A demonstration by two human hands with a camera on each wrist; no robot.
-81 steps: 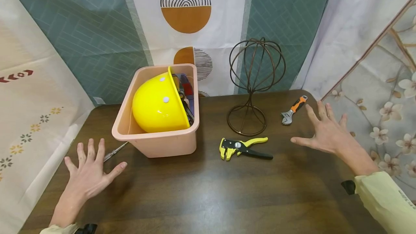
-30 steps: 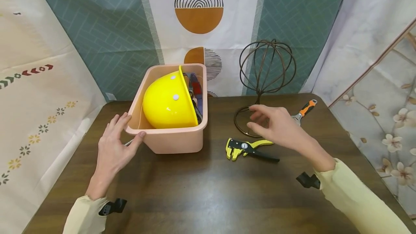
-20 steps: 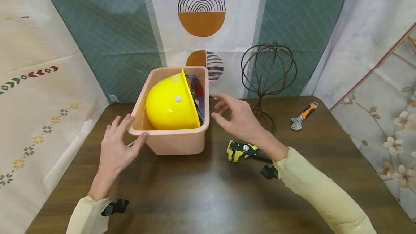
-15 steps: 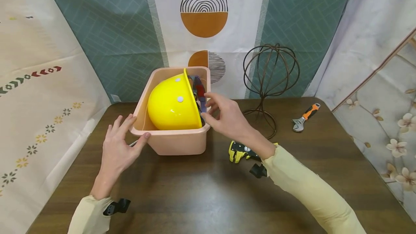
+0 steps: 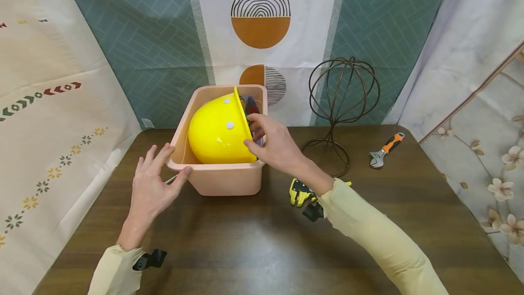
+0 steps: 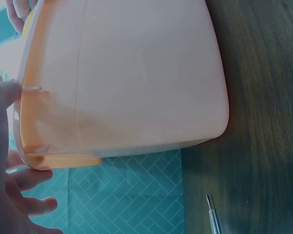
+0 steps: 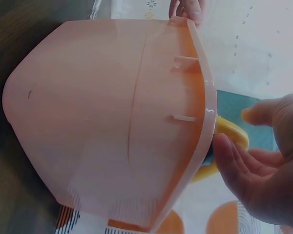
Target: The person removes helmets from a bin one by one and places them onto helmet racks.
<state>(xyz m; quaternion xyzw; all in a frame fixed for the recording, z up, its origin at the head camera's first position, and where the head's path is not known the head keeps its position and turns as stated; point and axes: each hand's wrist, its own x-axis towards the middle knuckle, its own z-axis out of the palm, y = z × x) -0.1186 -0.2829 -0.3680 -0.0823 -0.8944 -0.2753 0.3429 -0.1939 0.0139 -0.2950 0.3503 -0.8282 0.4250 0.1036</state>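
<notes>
A pink plastic bin [image 5: 225,181] stands on the brown table, with a yellow hard hat [image 5: 214,133] lying on its side in it. My left hand [image 5: 149,188] holds the bin's front left corner, thumb on the front rim and fingers on the left side. My right hand [image 5: 276,144] is over the bin's right rim, thumb and bent fingers apart, by the hat's brim. In the right wrist view a gap shows between the thumb and the hard hat [image 7: 234,132]; whether the fingertips touch it I cannot tell. Other tools in the bin are mostly hidden.
Yellow and black wire strippers [image 5: 300,192] lie partly under my right forearm. A brown wire stand [image 5: 344,90] is behind them, and an adjustable wrench [image 5: 385,151] with an orange handle lies at the right. A thin silver tool [image 6: 213,219] lies left of the bin.
My left hand has come from the table's left to the bin's corner. From the far right my right hand has moved left, over the strippers, to the hard hat's brim.
</notes>
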